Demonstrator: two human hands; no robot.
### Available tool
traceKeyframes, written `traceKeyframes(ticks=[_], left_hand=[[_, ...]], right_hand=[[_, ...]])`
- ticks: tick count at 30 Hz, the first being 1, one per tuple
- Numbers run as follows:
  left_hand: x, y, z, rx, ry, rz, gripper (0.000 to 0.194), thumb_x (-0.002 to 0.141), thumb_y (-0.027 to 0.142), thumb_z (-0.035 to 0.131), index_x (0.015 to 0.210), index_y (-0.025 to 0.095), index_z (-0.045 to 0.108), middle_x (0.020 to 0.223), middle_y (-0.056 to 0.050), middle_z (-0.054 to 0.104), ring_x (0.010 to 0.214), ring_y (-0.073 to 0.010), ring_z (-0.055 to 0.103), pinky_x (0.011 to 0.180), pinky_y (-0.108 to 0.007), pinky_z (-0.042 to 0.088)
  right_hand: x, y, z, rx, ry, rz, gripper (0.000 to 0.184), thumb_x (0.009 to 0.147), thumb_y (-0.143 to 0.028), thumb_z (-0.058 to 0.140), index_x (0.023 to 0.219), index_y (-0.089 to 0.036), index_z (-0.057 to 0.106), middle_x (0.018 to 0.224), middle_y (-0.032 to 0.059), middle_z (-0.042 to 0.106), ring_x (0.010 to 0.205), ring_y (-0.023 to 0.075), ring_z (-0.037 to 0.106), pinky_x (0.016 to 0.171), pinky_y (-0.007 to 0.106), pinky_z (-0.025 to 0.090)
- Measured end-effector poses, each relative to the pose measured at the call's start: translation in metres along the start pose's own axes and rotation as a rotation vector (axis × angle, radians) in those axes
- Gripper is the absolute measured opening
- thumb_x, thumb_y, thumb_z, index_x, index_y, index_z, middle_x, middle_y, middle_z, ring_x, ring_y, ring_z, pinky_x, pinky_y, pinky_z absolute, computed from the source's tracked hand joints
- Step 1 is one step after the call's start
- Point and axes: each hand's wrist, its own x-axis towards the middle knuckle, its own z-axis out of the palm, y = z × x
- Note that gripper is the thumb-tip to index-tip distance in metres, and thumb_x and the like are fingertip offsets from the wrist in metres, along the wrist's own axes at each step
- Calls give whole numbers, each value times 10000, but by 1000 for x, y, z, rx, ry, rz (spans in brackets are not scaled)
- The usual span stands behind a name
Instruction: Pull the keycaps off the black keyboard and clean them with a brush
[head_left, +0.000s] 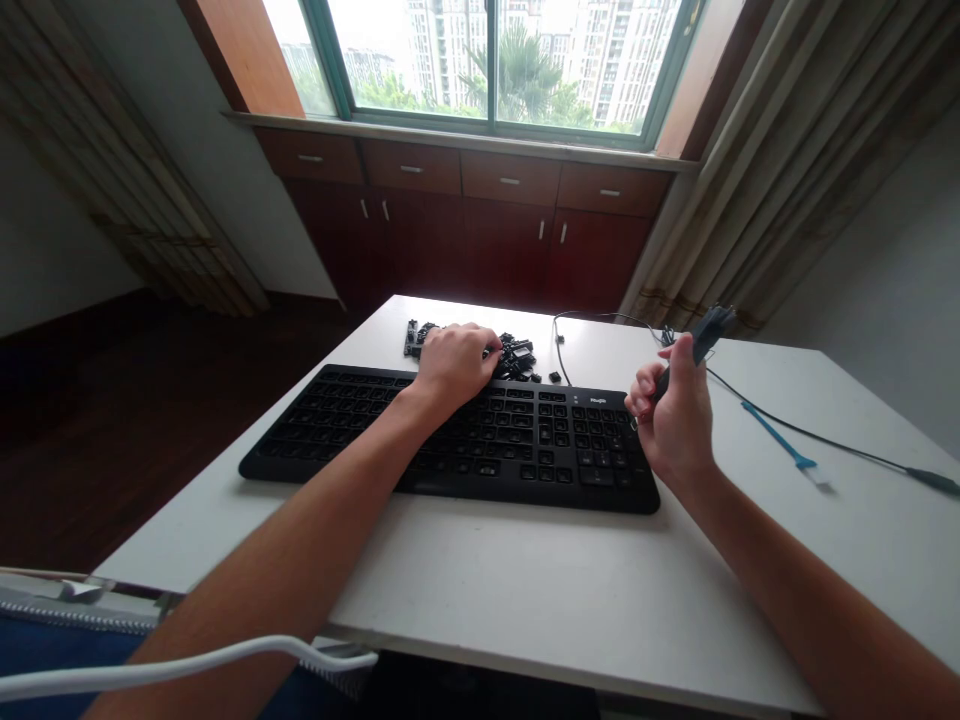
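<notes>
A white worktop (525, 590) stands before a window with wooden cabinets (465, 240) beneath it, and a black keyboard (540, 445) fills much of the surface in front of the person. From where I stand, its rows look largely filled with keys, with no plain gap, though the left hand and forearm hide part of the board. Just past the keyboard's top edge, under the fingers of the left hand (454, 365), lies a heap of loose black keycaps (517, 358), with a few strays beside it. So those caps sit off the board, but how many more are left to handle I can't judge.

The left hand lies palm down over the top edge, its fingers curled into the heap; whether they pinch a cap, I can't tell. The right hand (671, 415), just beyond the keyboard's right end, is closed around a dark tool (701, 335) whose exact kind is unclear. Further right of that hand lie a blue brush (772, 435) and a thin black cable (825, 428).
</notes>
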Motion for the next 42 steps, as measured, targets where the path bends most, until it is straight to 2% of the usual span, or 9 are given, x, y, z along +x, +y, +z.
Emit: traceKeyframes(ticks=[4,8,12,15,21,28,37,42], left_hand=[[-3,10,1,-54,43,64,232,955,360,587,1032,200,737,1094,-90,716,1022,-296,643,940,-477,445],[-12,39,-1,-206,67,246,223,993,329,542,1036,188,710,1119,-73,706,1022,-248,642,938,-420,463],[-28,72,-2,-371,-34,491,221,1008,339,533,1081,197,686,1094,-61,719,1002,-219,651,938,-385,475],[-38,87,-1,-429,-110,585,251,994,404,561,1074,195,676,1064,-57,731,996,-222,660,926,-378,476],[-44,92,2,-478,-219,624,292,923,488,654,889,200,630,1034,-53,744,991,-234,674,928,-375,470],[-45,93,6,-536,-211,633,293,901,481,681,830,204,614,1066,-46,749,996,-224,679,944,-377,468],[-44,96,7,-607,-229,604,291,867,452,734,770,206,614,1044,-31,752,977,-217,672,944,-379,472],[-43,95,8,-639,-234,598,306,860,462,746,761,204,614,1058,-25,747,983,-208,666,966,-370,468]], right_hand=[[7,-6,-5,35,-47,42,503,841,-647,683,707,-206,482,556,-85,420,441,55,400,415,180,364],[10,-7,-7,40,-54,109,554,792,-651,733,632,-199,455,559,-78,409,439,54,396,403,192,366],[7,-6,-4,53,-74,168,534,789,-566,780,625,-206,421,546,-90,358,415,50,324,371,199,316],[2,-4,-1,53,-66,162,555,807,-565,764,607,-208,389,534,-90,331,421,52,302,373,205,301],[-4,2,4,-34,-81,111,637,790,-654,736,574,-216,328,519,-83,305,433,57,289,377,222,283],[-3,10,3,-86,-111,77,631,823,-702,662,581,-216,339,528,-74,328,447,64,312,402,226,312],[-9,7,-4,-407,-129,-100,574,870,-693,598,598,-209,453,507,-44,447,443,85,432,415,232,356],[-2,14,-10,-363,-122,-15,574,848,-721,598,619,-218,441,514,-56,442,406,82,430,380,228,356]])
